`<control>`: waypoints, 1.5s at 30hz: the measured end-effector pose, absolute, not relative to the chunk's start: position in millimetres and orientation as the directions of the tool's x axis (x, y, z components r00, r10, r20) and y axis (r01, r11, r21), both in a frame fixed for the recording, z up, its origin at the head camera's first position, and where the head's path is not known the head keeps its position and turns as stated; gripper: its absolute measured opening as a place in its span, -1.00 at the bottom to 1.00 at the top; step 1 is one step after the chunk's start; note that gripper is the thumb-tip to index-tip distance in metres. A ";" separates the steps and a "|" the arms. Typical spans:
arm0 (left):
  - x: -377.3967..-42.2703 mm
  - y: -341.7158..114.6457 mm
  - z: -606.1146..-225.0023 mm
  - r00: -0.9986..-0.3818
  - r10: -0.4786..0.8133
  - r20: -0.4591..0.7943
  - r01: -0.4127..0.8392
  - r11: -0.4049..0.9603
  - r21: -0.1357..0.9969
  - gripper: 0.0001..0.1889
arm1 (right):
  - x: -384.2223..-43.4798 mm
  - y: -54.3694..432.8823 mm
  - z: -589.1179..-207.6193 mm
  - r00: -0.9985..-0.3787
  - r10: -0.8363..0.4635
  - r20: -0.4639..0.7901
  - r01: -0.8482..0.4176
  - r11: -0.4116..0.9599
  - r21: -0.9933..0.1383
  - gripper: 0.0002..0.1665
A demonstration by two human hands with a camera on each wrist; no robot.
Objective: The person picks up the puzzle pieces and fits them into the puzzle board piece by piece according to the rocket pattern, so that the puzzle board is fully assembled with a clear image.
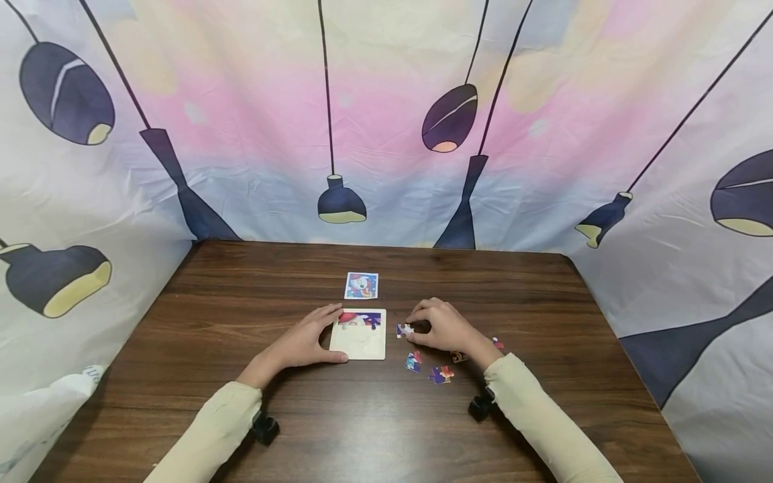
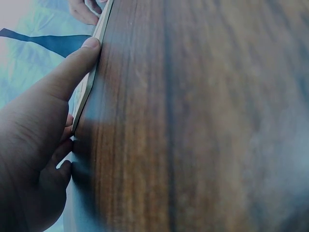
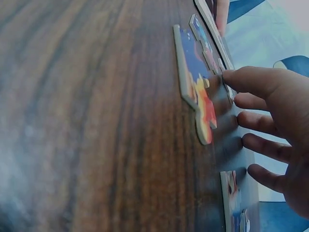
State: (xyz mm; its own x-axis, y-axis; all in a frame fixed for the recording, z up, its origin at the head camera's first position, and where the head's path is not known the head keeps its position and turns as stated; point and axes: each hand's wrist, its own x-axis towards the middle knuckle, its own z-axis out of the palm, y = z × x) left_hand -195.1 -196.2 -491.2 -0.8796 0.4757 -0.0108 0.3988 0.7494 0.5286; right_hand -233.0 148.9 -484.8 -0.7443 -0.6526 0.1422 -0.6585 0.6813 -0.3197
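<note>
A white puzzle board [image 1: 362, 345] lies on the table, its top strip filled with picture pieces in red, white and purple. My left hand [image 1: 311, 339] holds the board at its left side, thumb on the near edge and a forefinger at the far left corner. In the left wrist view, the thumb [image 2: 79, 60] rests along the board's edge [image 2: 86, 89]. Right of the board, my right hand [image 1: 441, 325] pinches a pale and purple puzzle piece [image 1: 403, 330] low over the table. The other right fingers [image 3: 263, 145] point down to the tabletop in the right wrist view.
A square picture card [image 1: 362, 286] lies beyond the board. Nearer me are a blue and red piece [image 1: 413, 361] and a purple and orange piece [image 1: 442, 374]. More pieces [image 1: 498, 343] lie by the right wrist. A printed cloth [image 1: 386, 134] surrounds the wooden table [image 1: 272, 268].
</note>
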 end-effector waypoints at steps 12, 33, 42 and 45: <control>-195.2 -195.5 -491.4 -0.880 0.475 -0.012 0.398 0.751 0.527 0.16 | -233.1 148.3 -483.7 -0.728 -0.670 0.145 -0.676 0.668 -0.312 -0.65; -195.0 -195.6 -491.7 -0.880 0.474 -0.006 0.399 0.748 0.531 0.16 | -235.2 148.1 -482.3 -0.725 -0.662 0.189 -0.679 0.643 -0.354 -0.68; -194.8 -195.7 -491.8 -0.881 0.473 -0.005 0.400 0.749 0.528 0.16 | -235.6 127.7 -474.0 -0.696 -0.672 0.252 -0.713 0.608 -0.349 -0.66; -195.3 -195.7 -492.0 -0.879 0.477 0.007 0.410 0.747 0.523 0.16 | -236.3 118.8 -474.6 -0.686 -0.681 0.257 -0.723 0.598 -0.346 -0.66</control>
